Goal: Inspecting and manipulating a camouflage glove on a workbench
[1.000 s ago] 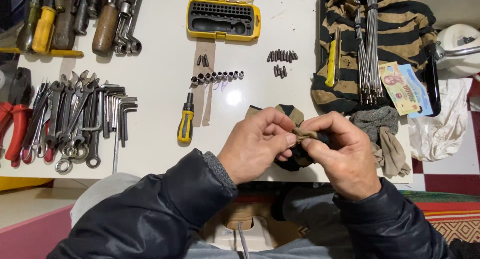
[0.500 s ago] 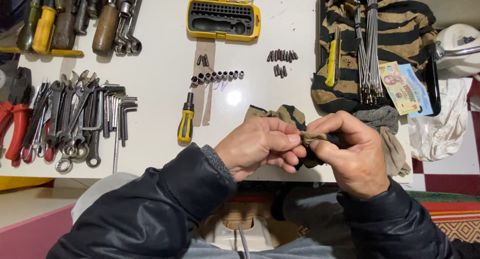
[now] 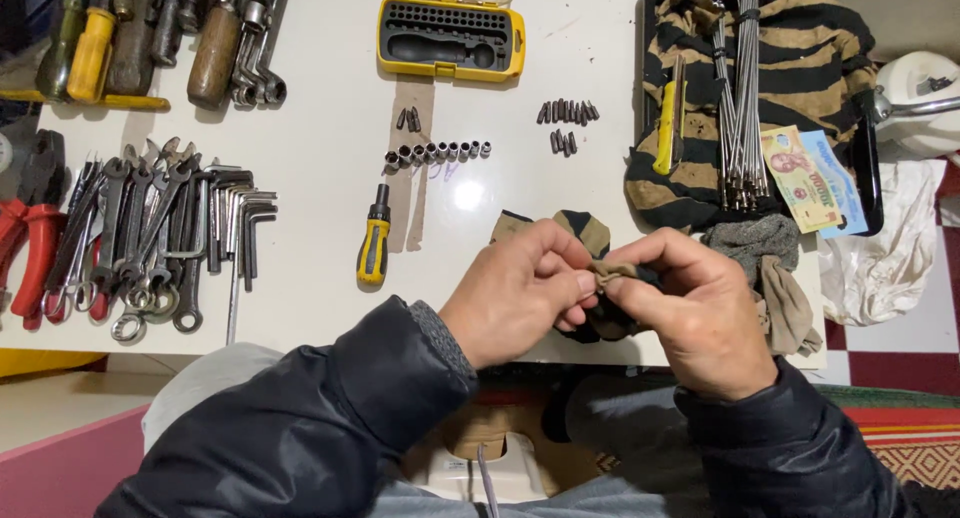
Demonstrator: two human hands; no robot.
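My left hand [image 3: 520, 293] and my right hand [image 3: 690, 308] meet over the near edge of the white table [image 3: 320, 128]. Both pinch a small piece of tan and black striped cloth [image 3: 590, 240], and whatever is wrapped inside it is hidden by the fingers. Just left of my left hand lies a short yellow and black screwdriver [image 3: 374, 240]. Farther back sit a row of small sockets [image 3: 438, 153] and a cluster of dark bits [image 3: 566, 121].
Wrenches and hex keys [image 3: 165, 233] lie at the left beside red pliers [image 3: 30, 238]. A yellow bit case [image 3: 450, 38] is at the back. A black tray [image 3: 868, 148] holds striped cloth, long metal rods [image 3: 740, 98] and banknotes [image 3: 808, 178]. Grey rags [image 3: 770, 268] lie right.
Both hands have shifted slightly right and toward me while working the cloth between the fingertips. Nothing else on the table moved.
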